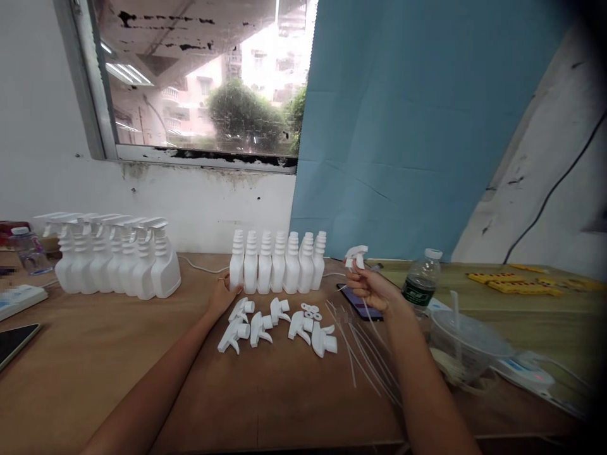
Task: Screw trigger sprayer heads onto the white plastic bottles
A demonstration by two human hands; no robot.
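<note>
Steady bottle, light hold on the spray head

From the head view, our right hand [374, 287] pinches a white spray head [358, 254] between thumb and fingers, raised above a dark phone [351, 297]. A thin tube [371, 321] trails beneath; we cannot tell whether it joins the head. We'd judge a light pinch best, leaving the trigger unsqueezed and the tube unbent.

Our left hand [225, 297] touches the foot of the leftmost bottle [236, 265], in a row of seven open-necked ones; how firmly it grips, we cannot tell. Holding low should keep that bottle upright without nudging its neighbours. Six loose spray heads [260, 329] lie in front, so we should keep our wrists clear.
</note>
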